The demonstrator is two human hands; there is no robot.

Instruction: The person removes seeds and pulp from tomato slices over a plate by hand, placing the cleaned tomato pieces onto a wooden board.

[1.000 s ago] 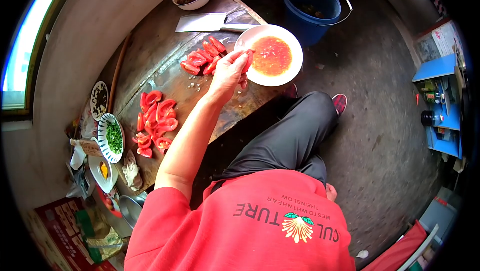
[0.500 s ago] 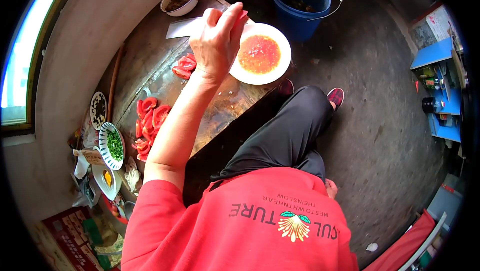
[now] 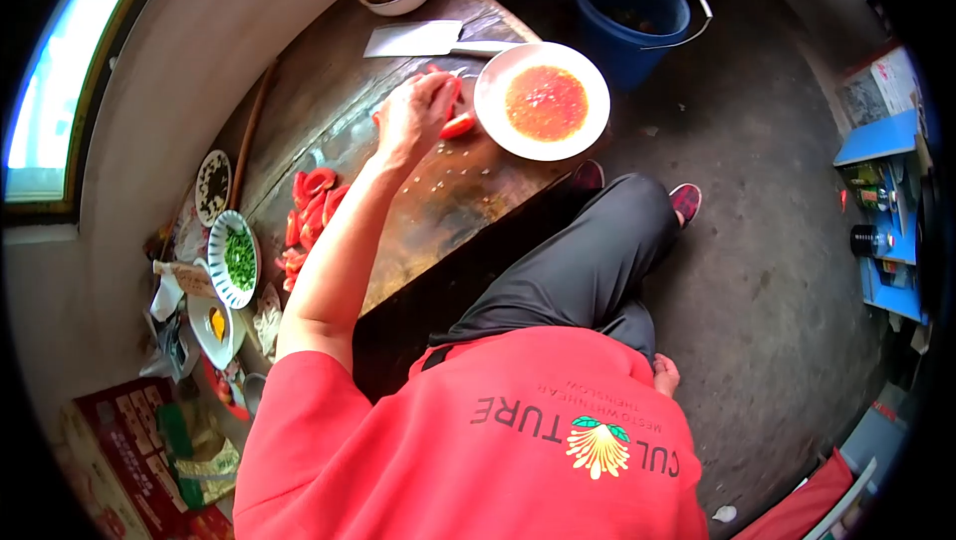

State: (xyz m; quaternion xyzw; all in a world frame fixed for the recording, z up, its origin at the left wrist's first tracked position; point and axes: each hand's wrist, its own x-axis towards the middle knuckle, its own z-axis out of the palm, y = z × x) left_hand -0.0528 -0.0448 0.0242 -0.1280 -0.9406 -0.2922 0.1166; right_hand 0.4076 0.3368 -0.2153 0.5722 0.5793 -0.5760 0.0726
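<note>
I see the left hand (image 3: pixel 408 124) reaching over the table (image 3: pixel 438 236) toward its far end, palm down, fingers bunched. Red shows right at the fingertips; I can't tell whether they pinch a wedge or just touch one. The tomato wedges there lie partly beneath the hand, with one wedge (image 3: pixel 459 126) in clear view between the hand and the plate (image 3: pixel 492 107). That plate sits at the table's far right corner, holding red pulp (image 3: pixel 548 102). I have a second tomato pile (image 3: pixel 315 208) nearer the table's left edge, partly behind the forearm. The right hand (image 3: pixel 666 377) is low beside the thigh, half covered by the shirt, so I can't read its grip.

Around the left hand, I make out a cleaver (image 3: pixel 413 39) lying flat, its handle reaching the plate's rim, and a bowl (image 3: pixel 400 6) at the far left corner. A blue bucket (image 3: pixel 637 60) stands on the floor beyond the far edge.
</note>
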